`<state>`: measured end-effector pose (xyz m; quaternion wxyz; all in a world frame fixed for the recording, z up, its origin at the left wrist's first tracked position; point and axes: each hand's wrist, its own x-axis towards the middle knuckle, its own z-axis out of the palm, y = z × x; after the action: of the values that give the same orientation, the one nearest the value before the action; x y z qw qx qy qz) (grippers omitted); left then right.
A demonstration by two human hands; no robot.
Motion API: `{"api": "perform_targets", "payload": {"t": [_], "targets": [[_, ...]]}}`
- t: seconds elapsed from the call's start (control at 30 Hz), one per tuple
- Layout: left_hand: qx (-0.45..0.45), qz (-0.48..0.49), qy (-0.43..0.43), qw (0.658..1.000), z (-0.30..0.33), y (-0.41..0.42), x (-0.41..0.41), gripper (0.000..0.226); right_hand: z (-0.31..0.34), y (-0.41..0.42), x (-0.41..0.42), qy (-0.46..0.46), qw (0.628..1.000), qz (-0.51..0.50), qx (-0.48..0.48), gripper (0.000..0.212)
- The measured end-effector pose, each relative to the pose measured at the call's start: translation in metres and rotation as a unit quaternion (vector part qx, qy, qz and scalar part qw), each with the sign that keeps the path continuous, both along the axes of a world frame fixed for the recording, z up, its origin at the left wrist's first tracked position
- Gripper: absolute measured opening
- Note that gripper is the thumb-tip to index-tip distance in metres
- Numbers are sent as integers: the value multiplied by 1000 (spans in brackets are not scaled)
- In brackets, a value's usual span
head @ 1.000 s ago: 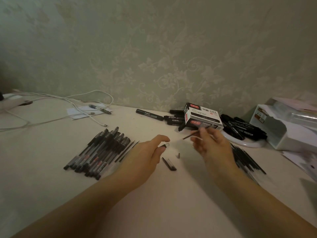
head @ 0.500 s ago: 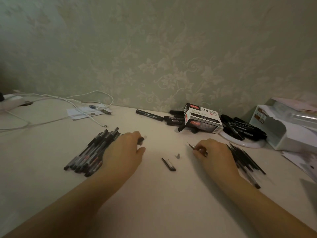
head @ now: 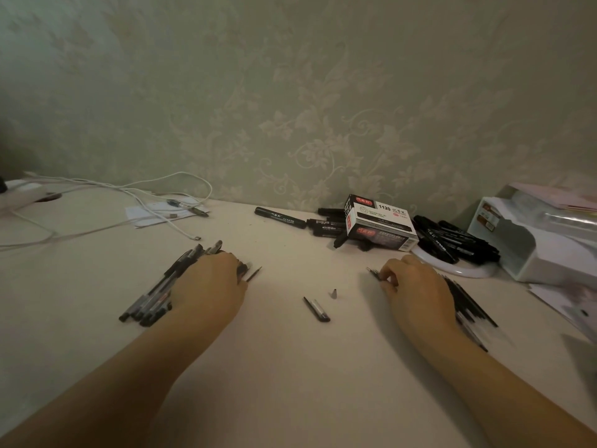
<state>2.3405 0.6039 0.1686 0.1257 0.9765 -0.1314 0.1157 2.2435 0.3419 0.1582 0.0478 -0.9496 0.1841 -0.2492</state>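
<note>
Right grip (head: 416,292) pinches a refill (head: 373,273); left grip (head: 210,286) rests on pens (head: 151,297).

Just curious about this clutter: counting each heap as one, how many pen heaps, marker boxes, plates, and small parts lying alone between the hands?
Pen heaps: 2, left heap under the left hand, right heap under the right hand
Marker box: 1
White plate: 1
Small parts: 2, a black cap and a cone tip
Total: 6
</note>
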Motion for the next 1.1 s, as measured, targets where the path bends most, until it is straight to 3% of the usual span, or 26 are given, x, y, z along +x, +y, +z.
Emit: {"api": "perform_targets", "payload": {"t": [0.13, 0.23, 0.3, 0.37, 0.43, 0.6, 0.77, 0.87, 0.97, 1.1], "targets": [[26, -8, -21, 999, 2, -4, -4, 17, -2, 2, 1, -33, 999, 32, 0, 10], [-61, -79, -51, 994, 8, -10, -9, 19, 3, 17, 2, -115, 981, 121, 95, 4], [-176, -153, -48, 971, 11, -18, -17, 16, 7, 31, 3, -126, 944, 170, 255, 3], [-259, -206, -25, 943, 9, -27, -28, 12, 12, 46, 2, -97, 870, 221, 429, 10], [-291, -234, 1, 927, 4, -34, -35, 10, 11, 56, 0, -52, 821, 252, 510, 25], [-307, -262, 24, 915, -3, -38, -35, 7, 3, 63, 1, -55, 789, 262, 553, 8], [-307, -275, 35, 910, -7, -34, -31, 11, 8, 46, 5, -181, 774, 165, 584, 17], [-303, -283, 38, 909, -8, -33, -29, 16, 11, 38, 6, -250, 716, 151, 634, 20], [-303, -293, 50, 905, -8, -33, -30, 16, 12, 39, 7, -252, 655, 167, 693, 20], [-302, -303, 60, 902, -8, -34, -32, 16, 10, 44, 7, -223, 669, 177, 687, 20]]}}
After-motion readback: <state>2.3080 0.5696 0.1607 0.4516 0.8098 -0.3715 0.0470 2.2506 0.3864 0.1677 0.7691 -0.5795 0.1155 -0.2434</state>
